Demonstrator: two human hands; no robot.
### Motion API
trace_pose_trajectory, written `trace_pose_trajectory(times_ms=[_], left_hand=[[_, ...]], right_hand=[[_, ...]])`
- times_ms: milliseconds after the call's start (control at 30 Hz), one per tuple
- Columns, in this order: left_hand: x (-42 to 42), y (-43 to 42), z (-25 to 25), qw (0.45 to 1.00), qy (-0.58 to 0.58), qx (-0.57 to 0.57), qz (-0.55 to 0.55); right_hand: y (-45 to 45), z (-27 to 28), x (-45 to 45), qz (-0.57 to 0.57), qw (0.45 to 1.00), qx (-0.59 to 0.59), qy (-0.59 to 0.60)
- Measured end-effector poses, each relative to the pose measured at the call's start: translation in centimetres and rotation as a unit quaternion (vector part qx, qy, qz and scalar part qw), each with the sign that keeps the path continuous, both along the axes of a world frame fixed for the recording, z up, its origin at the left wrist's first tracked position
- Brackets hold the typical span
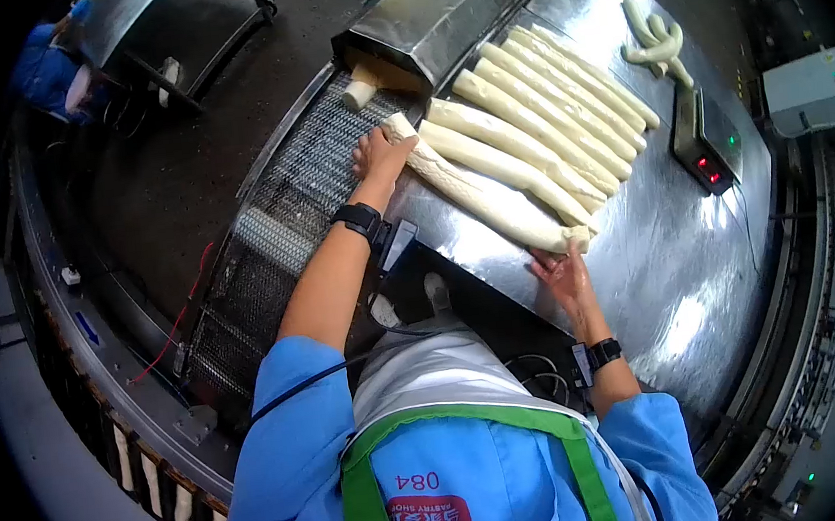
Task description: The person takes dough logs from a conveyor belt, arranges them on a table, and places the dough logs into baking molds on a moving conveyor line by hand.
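Observation:
A long pale dough roll lies slantwise along the near edge of the metal table. My left hand is wrapped round its upper left end, beside the mesh conveyor. At its lower right end my right hand has its fingers under and against the dough, thumb apart. Several more dough rolls lie side by side just beyond it. Another roll end shows on the conveyor at the hood's opening.
The mesh conveyor runs on the left under a metal hood. A scale with a red display stands at the right, near curved dough pieces. A co-worker in blue is at the top left, by a metal cart.

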State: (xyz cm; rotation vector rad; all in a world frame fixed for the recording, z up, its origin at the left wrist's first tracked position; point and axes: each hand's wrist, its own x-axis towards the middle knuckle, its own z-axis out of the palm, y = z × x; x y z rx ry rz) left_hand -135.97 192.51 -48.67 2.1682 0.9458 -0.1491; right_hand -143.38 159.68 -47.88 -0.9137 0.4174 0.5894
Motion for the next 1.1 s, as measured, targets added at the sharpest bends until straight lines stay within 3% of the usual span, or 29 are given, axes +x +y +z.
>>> trace_pose_trajectory(times_ms=[33,100,133,167,233,300,367,400,433,467,567,667,800,867,900,933,967,1033,1100], left_hand=[[-0.3,-0.2,-0.7,1.0,0.003,-0.002,-0.007],[-0.9,-0.5,-1.2,0.992,-0.122,-0.026,-0.019],[-1.7,-1.0,-0.4,0.979,-0.199,-0.023,-0.031],[-2.0,-1.1,-0.7,0.979,-0.198,-0.023,-0.037],[-2.8,-1.1,-1.2,0.938,-0.317,-0.126,-0.06],[-3.3,-1.5,-0.9,0.936,-0.324,-0.12,-0.06],[-3.6,-1.7,0.1,0.913,-0.34,-0.225,-0.034],[-3.5,-1.7,-0.3,0.912,-0.353,-0.206,-0.043],[-3.5,-1.7,-0.8,0.912,-0.354,-0.205,-0.041],[-3.5,-1.7,-1.3,0.916,-0.347,-0.197,-0.051],[-3.5,-2.0,-0.7,0.922,-0.343,-0.169,-0.065],[-3.9,-2.4,1.8,0.898,-0.4,-0.126,-0.135],[-4.0,-2.4,1.2,0.896,-0.403,-0.117,-0.142],[-4.2,-2.6,1.1,0.879,-0.409,-0.214,-0.12],[-4.3,-2.6,1.4,0.88,-0.407,-0.214,-0.117],[-4.6,-2.5,2.0,0.884,-0.416,-0.141,-0.159],[-4.7,-2.5,2.5,0.881,-0.423,-0.067,-0.201],[-5.1,-2.7,3.2,0.884,-0.416,-0.064,-0.205],[-5.1,-2.8,4.2,0.866,-0.428,-0.071,-0.251]], right_hand=[[-0.8,-0.2,-0.1,-0.032,0.999,0.022,0.03],[-3.2,-1.6,0.6,-0.055,0.998,0.004,0.038],[-4.0,-2.1,0.7,-0.087,0.996,-0.031,0.014],[-4.7,-2.7,0.5,-0.118,0.991,-0.066,-0.008],[-4.4,-1.4,0.7,-0.103,0.989,-0.096,-0.049],[-4.0,-0.9,0.9,-0.104,0.982,-0.145,-0.057],[-3.8,-1.6,1.5,-0.086,0.976,-0.194,-0.05],[-3.3,-1.6,1.6,-0.06,0.901,-0.419,-0.098],[-2.9,-1.6,1.7,-0.031,0.772,-0.619,-0.141],[-2.8,-1.4,1.9,-0.029,0.771,-0.619,-0.143],[0.2,2.5,2.0,0.071,0.506,-0.751,-0.417],[3.8,2.8,2.8,0.141,0.565,-0.655,-0.482],[8.7,2.9,3.1,0.217,0.525,-0.624,-0.537],[10.6,2.9,3.5,0.232,0.514,-0.604,-0.563],[11.5,3.0,3.9,0.199,0.553,-0.566,-0.578],[12.4,3.3,4.2,0.165,0.591,-0.525,-0.59],[13.3,3.8,4.8,0.166,0.593,-0.524,-0.589],[15.2,6.0,6.3,0.178,0.746,-0.413,-0.492],[16.4,7.2,7.4,0.175,0.764,-0.374,-0.496]])
